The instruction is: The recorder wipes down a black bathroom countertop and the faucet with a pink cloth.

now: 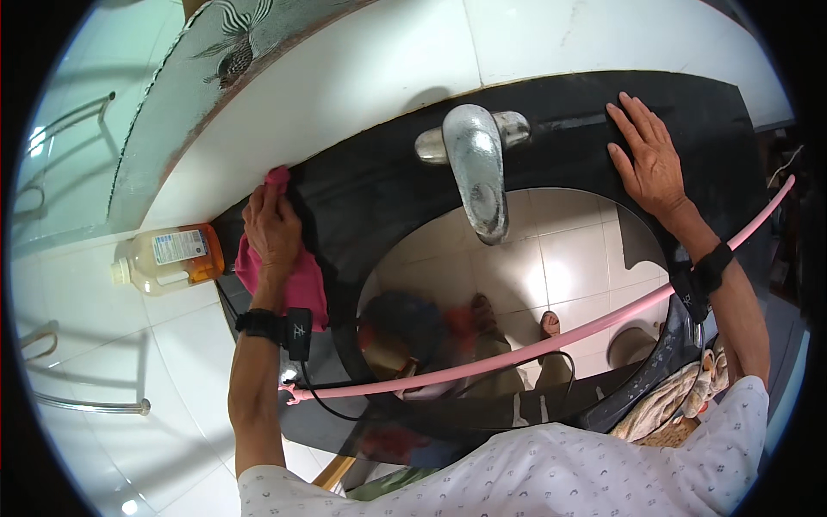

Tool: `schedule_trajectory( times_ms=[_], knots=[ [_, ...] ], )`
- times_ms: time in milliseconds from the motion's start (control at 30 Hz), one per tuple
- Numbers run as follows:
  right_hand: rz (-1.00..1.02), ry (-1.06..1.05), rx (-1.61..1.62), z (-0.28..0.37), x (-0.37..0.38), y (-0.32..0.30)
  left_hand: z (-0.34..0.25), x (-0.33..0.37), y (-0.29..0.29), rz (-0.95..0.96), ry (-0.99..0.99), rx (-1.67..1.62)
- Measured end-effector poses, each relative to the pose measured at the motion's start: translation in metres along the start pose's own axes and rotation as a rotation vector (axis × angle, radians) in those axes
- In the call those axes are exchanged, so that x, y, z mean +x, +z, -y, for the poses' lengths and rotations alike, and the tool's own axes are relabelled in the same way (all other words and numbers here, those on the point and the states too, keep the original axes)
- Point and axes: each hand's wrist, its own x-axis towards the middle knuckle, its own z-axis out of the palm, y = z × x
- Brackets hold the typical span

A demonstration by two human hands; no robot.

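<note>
A bright pink cloth (312, 297) lies bunched on the left end of the black countertop (362, 177). My left hand (272, 228) is closed on the cloth, pressing it to the surface near the back edge, and a corner of it pokes out past the fingertips. On the far right, my right hand (648, 159) rests flat on the counter, fingers stretched out and holding nothing. Between the hands stands a worn metal faucet (478, 172), its spout reaching over a large oval opening (560, 250). The tiled floor and my feet show through that opening.
A clear bottle of orange liquid (177, 258) stands beside the counter's left end. A long pink rod (517, 353) crosses the opening. Wall tiles (551, 39) and a mirror (194, 86) rise behind. Light-coloured fabric (663, 401) hangs at the lower right; metal rails (95, 403) appear left.
</note>
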Motion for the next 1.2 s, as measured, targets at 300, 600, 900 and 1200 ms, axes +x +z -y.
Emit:
schedule_trajectory(
  times_ms=[300, 600, 900, 1200],
  knots=[
    [0.002, -0.010, -0.020, -0.005, -0.002, 0.004, -0.106, 0.022, 0.001, -0.018, 0.237, -0.255],
    [0.013, -0.008, 0.003, 0.000, 0.000, 0.002, 0.058, -0.011, -0.001, -0.007, -0.137, 0.047],
    [0.045, 0.010, -0.022, -0.004, -0.002, 0.004, 0.035, -0.017, 0.002, 0.075, -0.267, 0.124],
    [0.034, 0.021, -0.043, -0.001, 0.001, 0.002, 0.060, -0.011, 0.003, 0.065, -0.399, 0.137]
  ],
)
